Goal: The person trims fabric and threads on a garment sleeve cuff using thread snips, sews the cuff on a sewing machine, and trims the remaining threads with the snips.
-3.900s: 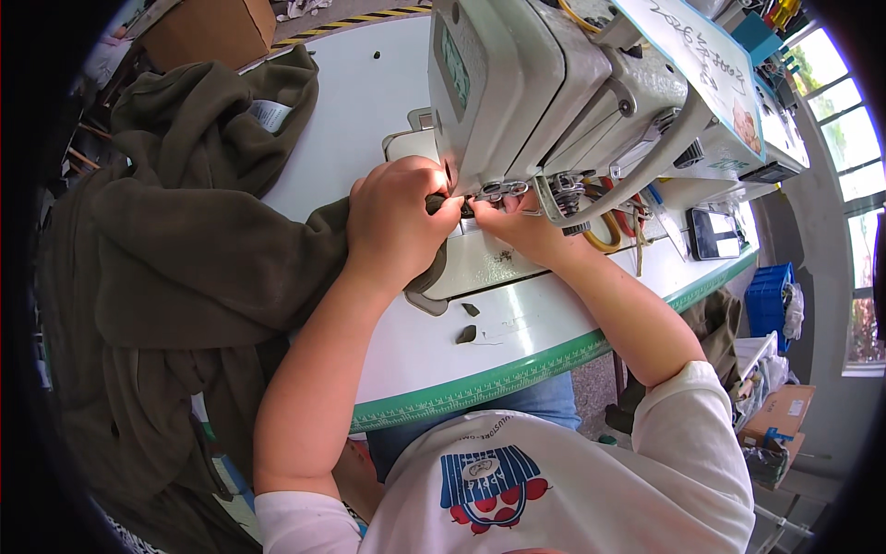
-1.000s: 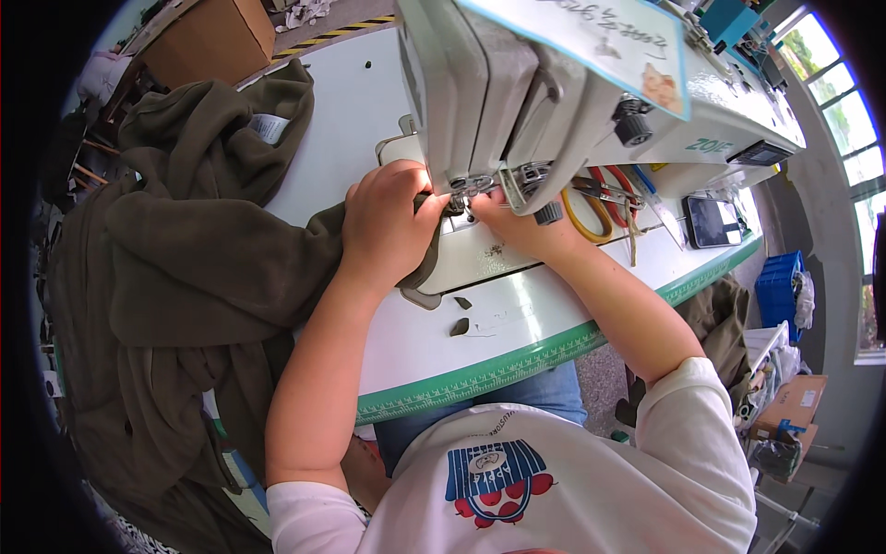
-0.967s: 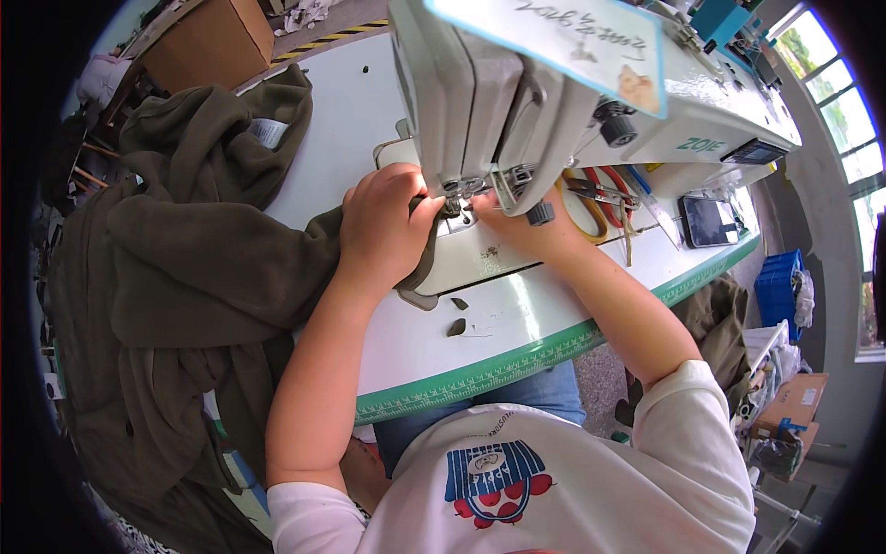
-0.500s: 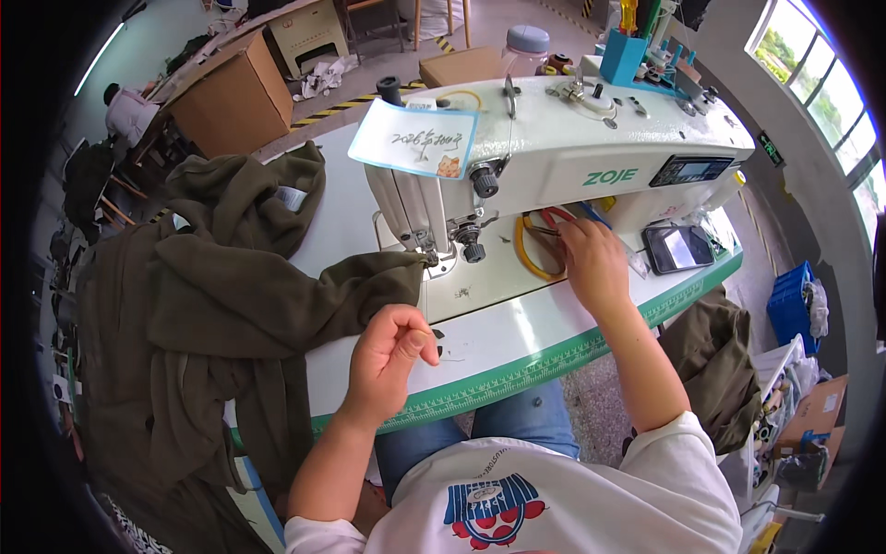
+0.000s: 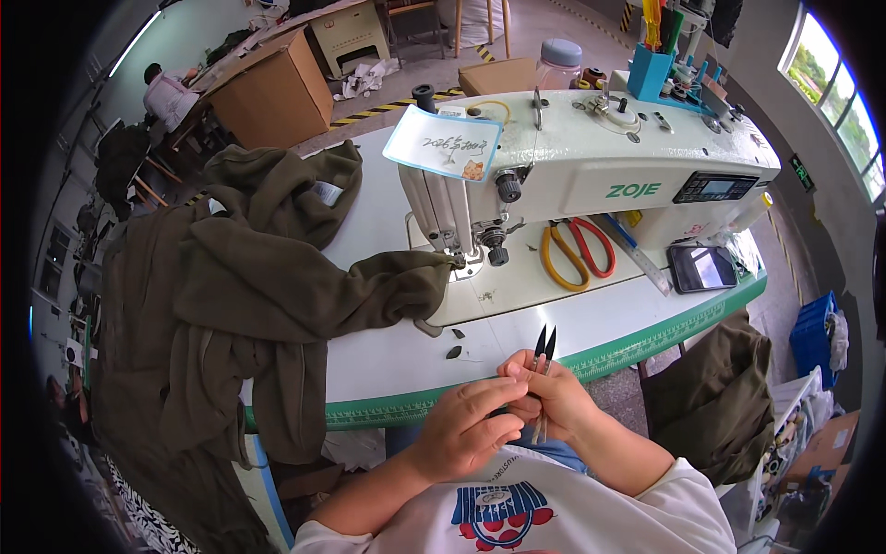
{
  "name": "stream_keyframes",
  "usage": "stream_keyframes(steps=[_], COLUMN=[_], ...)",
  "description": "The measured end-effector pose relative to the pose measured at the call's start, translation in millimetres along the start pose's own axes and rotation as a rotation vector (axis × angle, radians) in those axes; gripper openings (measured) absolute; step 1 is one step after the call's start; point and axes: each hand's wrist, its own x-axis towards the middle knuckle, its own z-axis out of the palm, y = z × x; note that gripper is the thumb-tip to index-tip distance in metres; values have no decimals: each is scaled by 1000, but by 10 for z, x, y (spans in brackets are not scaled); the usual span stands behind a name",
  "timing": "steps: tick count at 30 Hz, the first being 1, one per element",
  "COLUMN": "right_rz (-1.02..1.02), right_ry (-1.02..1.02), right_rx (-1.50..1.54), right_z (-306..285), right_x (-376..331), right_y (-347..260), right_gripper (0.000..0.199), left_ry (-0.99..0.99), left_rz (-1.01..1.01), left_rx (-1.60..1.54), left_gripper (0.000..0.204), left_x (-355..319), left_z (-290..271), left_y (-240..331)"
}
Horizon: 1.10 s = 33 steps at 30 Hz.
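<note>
Both hands are close together just over the table's front edge. My right hand (image 5: 565,399) is closed around thread snips (image 5: 547,343), their dark pointed blades facing away from me. My left hand (image 5: 469,427) is curled against the right fingertips; whatever its pinched fingers hold is hidden. A dark olive garment (image 5: 268,277) lies over the left of the table, one narrow end reaching under the needle area of the white sewing machine (image 5: 563,180). Small dark scraps (image 5: 453,352) lie on the tabletop in front of the needle.
Scissors with orange and red handles (image 5: 551,263), a ruler (image 5: 641,258) and a phone (image 5: 703,270) lie on the right of the table. Another dark garment (image 5: 715,397) hangs at the right, by a blue crate (image 5: 812,337). A person (image 5: 169,97) sits far left.
My right hand has come from beside the scissors to the table's front edge, now with thread snips in it. My left hand has moved right and nearer to me, meeting it. The view has shifted.
</note>
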Motion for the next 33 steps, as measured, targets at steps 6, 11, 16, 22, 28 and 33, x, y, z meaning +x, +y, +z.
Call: stream_keyframes(steps=[6, 11, 16, 22, 28, 33], right_rz=[-103, -228, -404, -488, -336, -475], right_ry=[99, 145, 197, 20, 22, 20], right_rx=[-527, -860, -927, -1068, -836, -915], right_z=[-31, 49, 68, -7, 173, 306], right_x=[-303, -315, -287, -219, -122, 24], right_y=[-52, -189, -273, -217, -188, -270], right_gripper=[8, 12, 9, 26, 25, 19], left_ry=[-194, -197, 3, 200, 209, 148], left_rz=[-13, -66, -381, -572, -563, -546], left_rx=[255, 252, 104, -128, -160, -134], left_gripper=[22, 18, 15, 10, 8, 15], left_x=[329, 294, 187, 161, 194, 236], left_z=[-143, -187, -241, -304, -313, -397], left_y=[-176, -246, -61, -97, -100, -129])
